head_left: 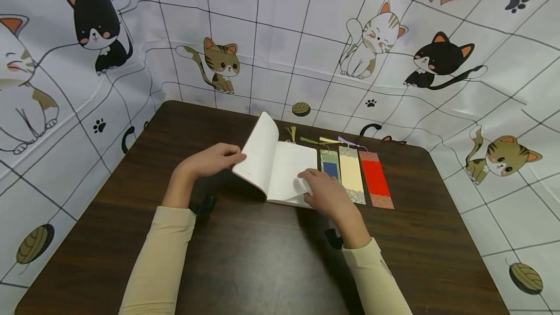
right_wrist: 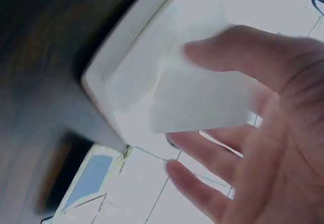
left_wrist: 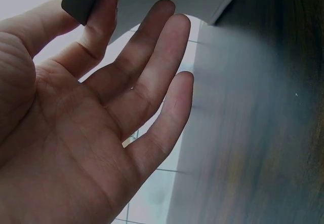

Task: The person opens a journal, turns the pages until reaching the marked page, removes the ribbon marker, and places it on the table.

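Note:
An open notebook (head_left: 290, 166) with blank-looking white pages lies on the table. At its left side my left hand (head_left: 210, 162) holds up the raised cover and pages, pinching the dark cover corner (left_wrist: 83, 6) between thumb and index finger; the other fingers are loosely spread in the left wrist view. Over the right-hand page is my right hand (head_left: 330, 196). The right wrist view shows its thumb on a lifted white page (right_wrist: 202, 102), whose corner bends up between thumb and fingers. The index fingertip is hidden behind that page.
Right of the notebook lie three tasselled bookmarks: a green and blue one (head_left: 330, 164), a cream one (head_left: 351, 175) and a red one (head_left: 376, 179). A gold tassel (head_left: 291, 133) shows beyond the notebook's top edge. A cat-patterned sheet (head_left: 284, 38) hangs behind the dark wooden table (head_left: 245, 261).

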`<move>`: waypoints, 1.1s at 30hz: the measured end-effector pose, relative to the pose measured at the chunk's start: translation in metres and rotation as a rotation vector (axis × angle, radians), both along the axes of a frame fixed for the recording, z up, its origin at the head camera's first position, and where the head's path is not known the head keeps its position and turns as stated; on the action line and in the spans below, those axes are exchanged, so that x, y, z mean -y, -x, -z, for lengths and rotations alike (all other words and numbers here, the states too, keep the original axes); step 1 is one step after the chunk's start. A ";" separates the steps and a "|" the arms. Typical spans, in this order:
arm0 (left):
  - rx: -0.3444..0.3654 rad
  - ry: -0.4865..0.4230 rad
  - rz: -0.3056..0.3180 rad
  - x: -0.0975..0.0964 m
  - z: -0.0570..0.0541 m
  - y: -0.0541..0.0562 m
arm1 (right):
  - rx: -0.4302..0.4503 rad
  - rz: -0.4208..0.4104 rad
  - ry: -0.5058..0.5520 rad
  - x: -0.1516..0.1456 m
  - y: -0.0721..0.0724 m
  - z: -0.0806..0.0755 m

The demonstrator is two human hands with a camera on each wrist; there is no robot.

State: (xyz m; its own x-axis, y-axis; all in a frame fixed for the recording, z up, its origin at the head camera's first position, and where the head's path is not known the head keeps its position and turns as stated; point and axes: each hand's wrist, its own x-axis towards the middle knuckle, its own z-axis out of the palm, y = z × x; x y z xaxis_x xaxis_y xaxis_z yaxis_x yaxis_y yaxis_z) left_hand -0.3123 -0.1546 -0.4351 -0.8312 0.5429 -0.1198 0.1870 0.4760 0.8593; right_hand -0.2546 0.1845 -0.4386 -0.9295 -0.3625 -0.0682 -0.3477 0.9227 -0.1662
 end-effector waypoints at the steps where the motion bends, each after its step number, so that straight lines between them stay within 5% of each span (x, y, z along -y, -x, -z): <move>1: 0.000 0.000 0.001 0.000 0.000 0.000 | -0.038 0.015 0.006 -0.001 0.001 -0.001; 7: 0.004 -0.009 0.005 -0.001 -0.001 0.000 | -0.208 0.156 0.083 -0.004 0.007 -0.003; 13: 0.005 -0.012 0.007 -0.001 0.000 0.001 | -0.061 0.289 0.292 0.006 0.004 -0.001; 17: 0.006 -0.007 0.003 -0.001 0.000 0.001 | 0.105 0.189 0.361 0.019 -0.003 0.007; 22: 0.006 0.007 -0.001 -0.002 0.000 0.000 | 0.210 0.040 0.373 0.029 -0.009 0.017; 33: 0.026 0.045 -0.021 -0.001 0.001 0.002 | 0.189 -0.146 0.215 0.038 -0.013 0.023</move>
